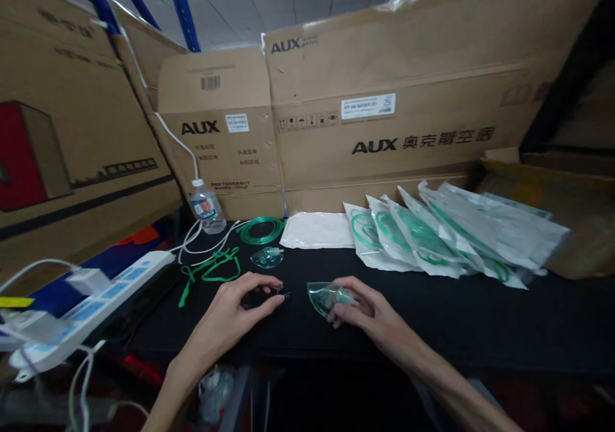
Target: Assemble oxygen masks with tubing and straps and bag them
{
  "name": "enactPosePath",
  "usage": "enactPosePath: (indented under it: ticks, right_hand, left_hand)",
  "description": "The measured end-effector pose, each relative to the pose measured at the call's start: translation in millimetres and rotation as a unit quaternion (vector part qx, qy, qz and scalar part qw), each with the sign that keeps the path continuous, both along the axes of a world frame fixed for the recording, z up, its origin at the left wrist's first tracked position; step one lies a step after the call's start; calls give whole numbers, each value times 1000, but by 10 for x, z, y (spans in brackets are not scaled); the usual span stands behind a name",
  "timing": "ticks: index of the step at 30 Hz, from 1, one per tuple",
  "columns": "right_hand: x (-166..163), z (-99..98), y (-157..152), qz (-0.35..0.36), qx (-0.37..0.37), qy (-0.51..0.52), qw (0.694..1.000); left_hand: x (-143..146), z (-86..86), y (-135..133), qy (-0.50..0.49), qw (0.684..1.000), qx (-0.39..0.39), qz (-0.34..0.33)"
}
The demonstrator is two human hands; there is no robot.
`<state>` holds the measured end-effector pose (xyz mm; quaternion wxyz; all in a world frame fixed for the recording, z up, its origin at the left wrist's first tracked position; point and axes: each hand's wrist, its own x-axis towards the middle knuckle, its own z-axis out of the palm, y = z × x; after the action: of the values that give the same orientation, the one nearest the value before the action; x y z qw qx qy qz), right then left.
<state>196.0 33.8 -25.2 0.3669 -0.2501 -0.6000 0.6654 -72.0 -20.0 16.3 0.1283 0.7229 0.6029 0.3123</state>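
My right hand (361, 309) grips a clear green-tinted plastic mask (323, 296) just above the black table (480, 316), fingers curled round its connector end. My left hand (240, 310) is beside it to the left, fingers pinched on a small dark piece (283, 295) that I cannot make out. A second clear mask (267, 257) lies a little farther back. A green strap (211, 268) lies to its left, and a coil of green tubing (261, 229) sits behind it.
Several sealed bags with green tubing (432, 240) fan out at the back right, next to a flat white bag (317, 230). Cardboard AUX boxes (384, 118) wall the back. A water bottle (205, 206), white cables and a power strip (91, 304) occupy the left.
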Motion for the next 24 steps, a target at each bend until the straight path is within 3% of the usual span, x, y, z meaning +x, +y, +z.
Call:
enactPosePath:
  ticks: [4, 7, 16, 20, 24]
  right_hand:
    - [25, 7, 14, 0, 7, -5, 1000]
    - [42, -4, 9, -1, 2, 8, 1000]
    - [80, 28, -7, 1, 1, 2, 1000]
    - [67, 19, 9, 1, 4, 5, 1000]
    - [58, 20, 28, 6, -8, 23, 1000]
  left_hand:
    - [252, 77, 76, -22, 997, -26, -74]
    - [331, 64, 139, -23, 995, -26, -89]
    - [367, -11, 212, -69, 991, -73, -92]
    - [425, -96, 253, -145, 982, -100, -69]
    - [466, -195, 269, -256, 953, -160, -30]
